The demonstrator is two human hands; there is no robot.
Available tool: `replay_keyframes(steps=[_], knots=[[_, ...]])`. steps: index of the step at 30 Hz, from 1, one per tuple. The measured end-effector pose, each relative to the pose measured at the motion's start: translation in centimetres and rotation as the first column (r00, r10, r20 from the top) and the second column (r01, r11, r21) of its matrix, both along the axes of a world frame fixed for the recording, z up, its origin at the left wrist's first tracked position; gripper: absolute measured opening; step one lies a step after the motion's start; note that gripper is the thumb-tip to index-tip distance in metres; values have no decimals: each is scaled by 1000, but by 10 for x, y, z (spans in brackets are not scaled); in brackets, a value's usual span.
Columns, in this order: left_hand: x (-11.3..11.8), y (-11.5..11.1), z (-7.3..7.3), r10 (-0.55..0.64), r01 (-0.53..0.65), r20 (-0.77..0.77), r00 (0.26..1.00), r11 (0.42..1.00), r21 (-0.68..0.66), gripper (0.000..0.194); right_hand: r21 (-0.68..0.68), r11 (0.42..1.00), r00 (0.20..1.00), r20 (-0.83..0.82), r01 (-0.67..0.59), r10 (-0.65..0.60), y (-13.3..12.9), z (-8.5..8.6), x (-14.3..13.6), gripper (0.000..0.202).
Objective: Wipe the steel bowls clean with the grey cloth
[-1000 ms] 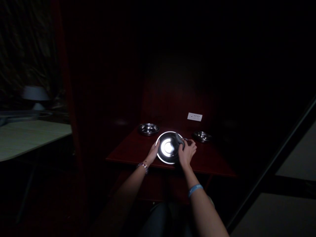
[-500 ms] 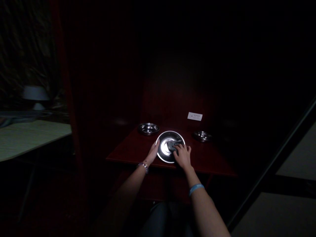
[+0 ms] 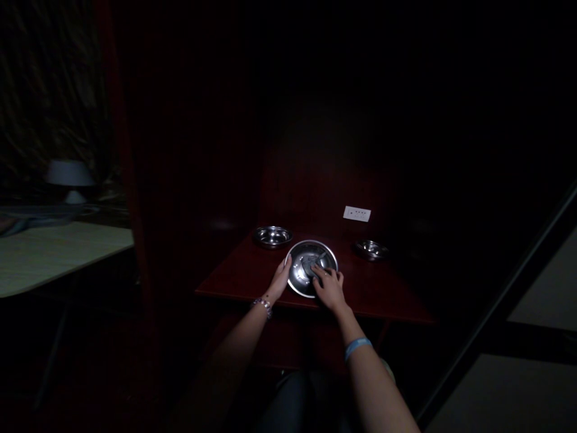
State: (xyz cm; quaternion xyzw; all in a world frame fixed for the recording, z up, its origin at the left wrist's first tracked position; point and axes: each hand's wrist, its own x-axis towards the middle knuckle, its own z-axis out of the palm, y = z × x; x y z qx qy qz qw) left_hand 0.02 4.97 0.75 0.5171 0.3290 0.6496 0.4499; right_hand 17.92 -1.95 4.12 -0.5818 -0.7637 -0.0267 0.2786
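A shiny metal bowl [image 3: 300,281] is tilted toward me above the front edge of the dark red table [image 3: 252,273]. My left hand [image 3: 280,279] grips its left rim, thumb on the near side. Inside the bowl, my right hand [image 3: 330,287] presses a grey cloth [image 3: 309,263] against the metal, fingers bent over it. Part of the cloth is hidden under those fingers. Two more metal bowls rest on the table: one at the back left [image 3: 273,237] and a smaller-looking one at the back right [image 3: 371,249].
A white socket panel [image 3: 357,213] is on the back wall above the table. To the left, past a dark red partition [image 3: 124,180], stands a pale wooden table [image 3: 67,255] with a white lamp [image 3: 71,174] beyond it. The surroundings are very dark.
My right hand has slid the cloth slightly left across the bowl's inside. My left hand keeps its hold on the rim, and the bowl stays nearly in place.
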Motion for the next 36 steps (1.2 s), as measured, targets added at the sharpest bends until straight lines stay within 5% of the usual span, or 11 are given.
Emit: replay_keyframes(steps=[10, 27, 36], knots=[[0, 3, -1, -4, 4, 22, 1000, 1000, 10, 63, -11, 997, 997, 33, -72, 72, -3, 2, -1, 44], [1, 0, 2, -8, 9, 9, 1000, 999, -35, 66, 85, 996, 975, 220, -7, -12, -12, 11, -13, 49], [0, 1, 3, 2, -3, -19, 1000, 999, -50, 64, 64, 983, 957, 247, -170, 149, -8, 2, -20, 56]])
